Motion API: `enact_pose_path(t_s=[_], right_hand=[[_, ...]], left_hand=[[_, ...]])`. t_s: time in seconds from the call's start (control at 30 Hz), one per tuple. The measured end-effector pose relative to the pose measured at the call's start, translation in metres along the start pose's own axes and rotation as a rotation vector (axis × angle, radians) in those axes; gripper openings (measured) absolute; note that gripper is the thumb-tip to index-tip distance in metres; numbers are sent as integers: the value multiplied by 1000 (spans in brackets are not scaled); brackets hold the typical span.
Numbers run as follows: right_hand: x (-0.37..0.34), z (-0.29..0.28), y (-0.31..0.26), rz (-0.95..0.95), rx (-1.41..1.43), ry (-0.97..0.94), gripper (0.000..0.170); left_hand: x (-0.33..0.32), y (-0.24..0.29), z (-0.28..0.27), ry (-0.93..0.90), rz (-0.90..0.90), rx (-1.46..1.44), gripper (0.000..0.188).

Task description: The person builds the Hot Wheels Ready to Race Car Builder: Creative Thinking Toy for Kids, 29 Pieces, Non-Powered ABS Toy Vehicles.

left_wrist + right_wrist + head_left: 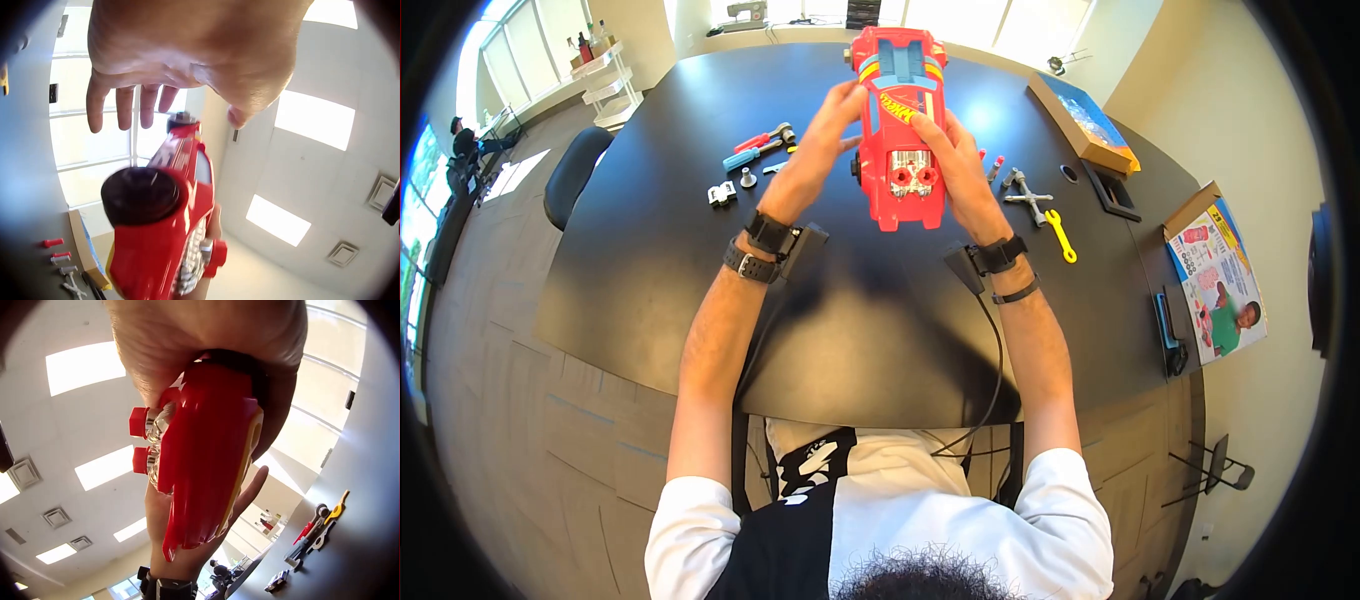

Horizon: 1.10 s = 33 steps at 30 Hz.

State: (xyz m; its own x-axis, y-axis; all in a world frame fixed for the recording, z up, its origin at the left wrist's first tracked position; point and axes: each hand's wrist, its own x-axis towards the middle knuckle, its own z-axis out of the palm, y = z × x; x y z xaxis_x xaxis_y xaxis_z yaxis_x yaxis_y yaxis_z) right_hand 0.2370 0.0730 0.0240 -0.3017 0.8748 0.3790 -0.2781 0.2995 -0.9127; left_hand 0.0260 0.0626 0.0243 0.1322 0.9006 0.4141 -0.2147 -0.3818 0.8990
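A red toy car (pixel 907 130) is held up over the table, with silver engine parts, blue windows and yellow lettering on its upper side. My right hand (pixel 967 175) grips it along its right side, thumb over the top. In the right wrist view the palm closes around the car's body (pixel 212 444), and two red caps (pixel 140 422) stick out from the engine. On the other side is my left hand (pixel 815 150), beside the car's left flank. The left wrist view shows that hand's fingers (pixel 124 106) extended, with a black wheel (pixel 144 195) below the palm.
Toy tools, including a red-handled one (pixel 752 142) and a blue-handled one (pixel 742 160), lie left on the black table (pixel 650 290). At right are a grey cross-shaped wrench (pixel 1028 196), a yellow wrench (pixel 1061 237), an open box (pixel 1090 130) and a printed box (pixel 1218 280).
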Motion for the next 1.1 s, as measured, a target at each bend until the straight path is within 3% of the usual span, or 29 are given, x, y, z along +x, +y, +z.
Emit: enact_pose_path(t_s=[0.17, 0.27, 0.3, 0.37, 0.5, 0.6, 0.8, 0.93, 1.1], right_hand=[[4, -3, -8, -32, 31, 21, 49], [8, -6, -11, -31, 51, 20, 48], [9, -6, -11, -35, 52, 22, 48], [10, -9, -9, -38, 56, 18, 50], [8, -15, -3, -18, 62, 4, 54], [7, -18, 3, -7, 62, 0, 55], [7, -21, 6, 53, 23, -19, 55], [7, -23, 10, 75, 48, -52, 55], [6, -24, 12, 76, -3, -54, 54]], left_hand=[[-1, 22, -59, 132, 68, 137, 57], [-7, 20, -110, 247, -17, 506, 43], [-12, 15, -132, 252, -20, 516, 43], [-23, 6, -173, 184, -133, 926, 53], [-53, -12, -218, 135, -339, 1182, 63], [-72, -26, -230, 187, -374, 1364, 72], [-73, -58, -257, 128, -419, 1315, 69], [-76, -40, -237, 99, -465, 1278, 64], [-89, -11, -211, 185, -288, 1526, 49]])
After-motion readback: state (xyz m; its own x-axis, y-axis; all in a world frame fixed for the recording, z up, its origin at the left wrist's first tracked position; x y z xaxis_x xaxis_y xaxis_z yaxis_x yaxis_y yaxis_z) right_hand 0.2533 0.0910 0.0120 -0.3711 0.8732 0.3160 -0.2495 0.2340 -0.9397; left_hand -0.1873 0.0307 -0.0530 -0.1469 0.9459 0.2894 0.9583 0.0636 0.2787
